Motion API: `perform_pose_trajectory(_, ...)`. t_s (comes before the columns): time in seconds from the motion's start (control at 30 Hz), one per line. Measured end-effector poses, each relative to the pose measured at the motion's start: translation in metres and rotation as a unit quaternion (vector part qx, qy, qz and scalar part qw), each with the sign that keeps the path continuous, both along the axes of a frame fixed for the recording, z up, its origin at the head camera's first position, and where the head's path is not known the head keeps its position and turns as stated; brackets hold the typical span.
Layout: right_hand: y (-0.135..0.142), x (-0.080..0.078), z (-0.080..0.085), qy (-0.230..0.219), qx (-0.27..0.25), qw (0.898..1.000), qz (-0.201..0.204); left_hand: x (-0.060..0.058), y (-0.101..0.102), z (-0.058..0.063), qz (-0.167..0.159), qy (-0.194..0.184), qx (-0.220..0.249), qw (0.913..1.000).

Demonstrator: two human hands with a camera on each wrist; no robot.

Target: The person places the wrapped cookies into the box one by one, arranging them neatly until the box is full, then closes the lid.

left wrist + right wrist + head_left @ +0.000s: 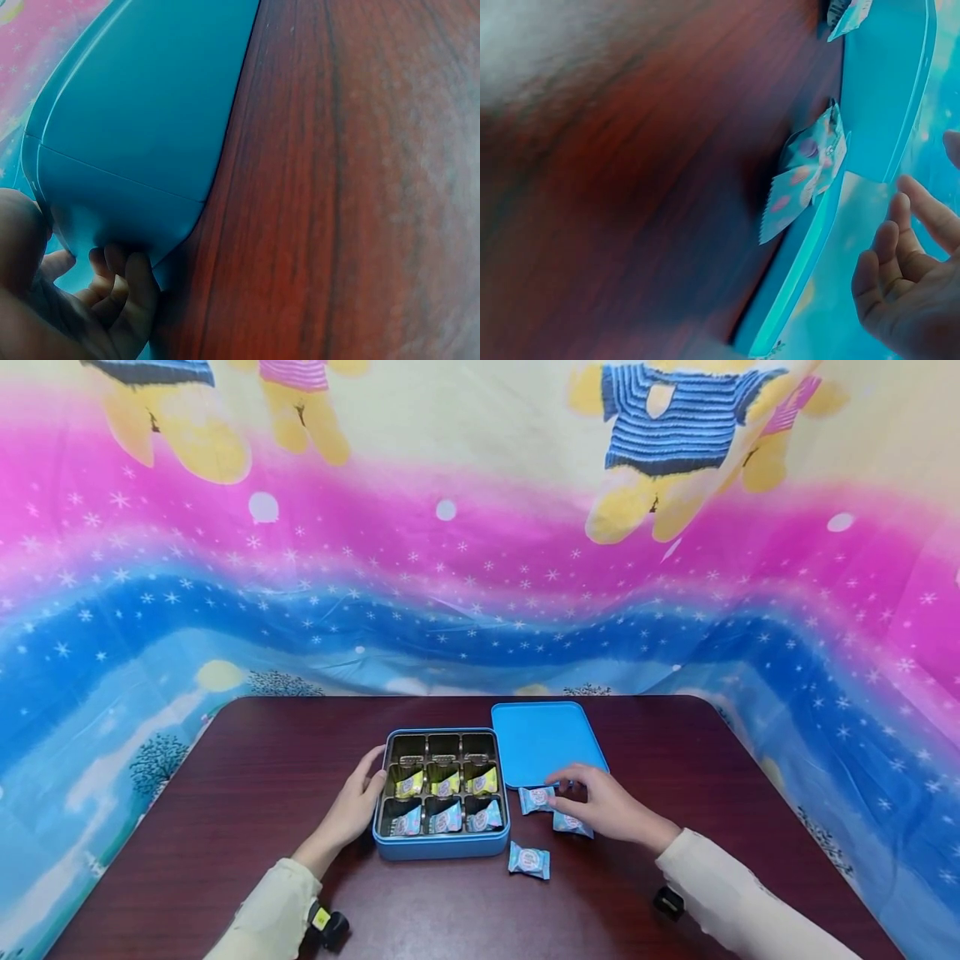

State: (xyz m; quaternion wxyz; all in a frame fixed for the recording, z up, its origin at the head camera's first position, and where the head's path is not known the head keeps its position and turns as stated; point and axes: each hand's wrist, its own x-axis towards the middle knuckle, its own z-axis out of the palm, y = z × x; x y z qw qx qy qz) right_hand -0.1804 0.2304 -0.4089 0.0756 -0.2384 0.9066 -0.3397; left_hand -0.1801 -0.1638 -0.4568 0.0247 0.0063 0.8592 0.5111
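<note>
In the head view, a blue tin box [442, 847] holds a dark divided tray. Yellow-wrapped candies [445, 783] lie in its middle row, blue-wrapped candies [446, 817] in the front row; the back row shows bare compartments. My left hand [352, 802] rests against the box's left side, thumb near the rim and bent fingers touching the wall. Over the table to the right, my right hand [603, 802] hovers with thumb and fingers apart around one loose blue candy [535, 799]. Below its palm lies a second candy [573, 824], also seen in the right wrist view.
A third blue candy [528, 860] lies by the box's front right corner. The flat blue lid [547, 739] is behind the loose candies, beside the box. All stand on a dark wooden table [262, 777], with a patterned cloth [465, 585] hanging behind it.
</note>
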Motion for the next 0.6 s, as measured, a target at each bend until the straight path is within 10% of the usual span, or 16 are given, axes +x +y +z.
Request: perform_pose_trajectory(0.6, 0.045, -0.001, -0.025, -0.028, -0.036, 0.998, 0.039, 0.0, 0.0, 0.0, 0.0, 0.0, -0.006, 1.0)
